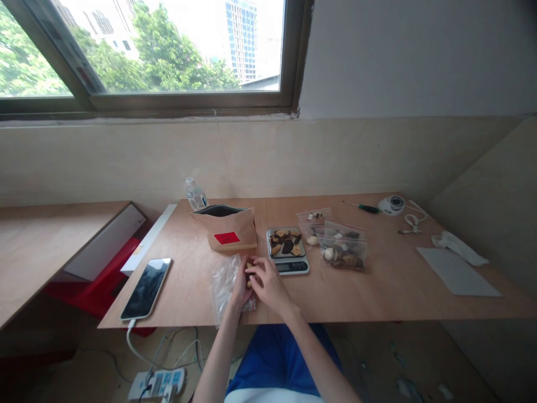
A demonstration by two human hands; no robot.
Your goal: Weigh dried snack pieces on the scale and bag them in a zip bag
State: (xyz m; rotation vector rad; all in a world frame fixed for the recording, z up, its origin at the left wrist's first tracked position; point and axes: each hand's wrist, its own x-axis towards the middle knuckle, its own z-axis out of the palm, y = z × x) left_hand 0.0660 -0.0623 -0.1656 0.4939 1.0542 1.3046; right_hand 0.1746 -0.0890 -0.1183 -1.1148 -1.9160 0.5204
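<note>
Brown pieces that look like dried mushrooms [249,275] are cupped in my left hand [240,288], near the front of the table. My right hand [271,284] comes in from the right, its fingers bent and closed on the same pieces, partly hiding them. Beneath my left hand lies a clear zip bag [222,280], flat and crumpled. Just beyond my right hand is a digital kitchen scale [302,266]; dark and light brown dried slices [287,244] cover its tray. A kraft paper pouch [243,226] with a red label stands upright behind my hands, its top open.
Two clear zip bags [351,238] [316,215] of dried food sit right of the scale. Further right are a screwdriver [369,209], a white dome camera [391,205] and a white sheet [457,274]. A charging phone [146,288] is at left, a plastic bottle [195,195] behind.
</note>
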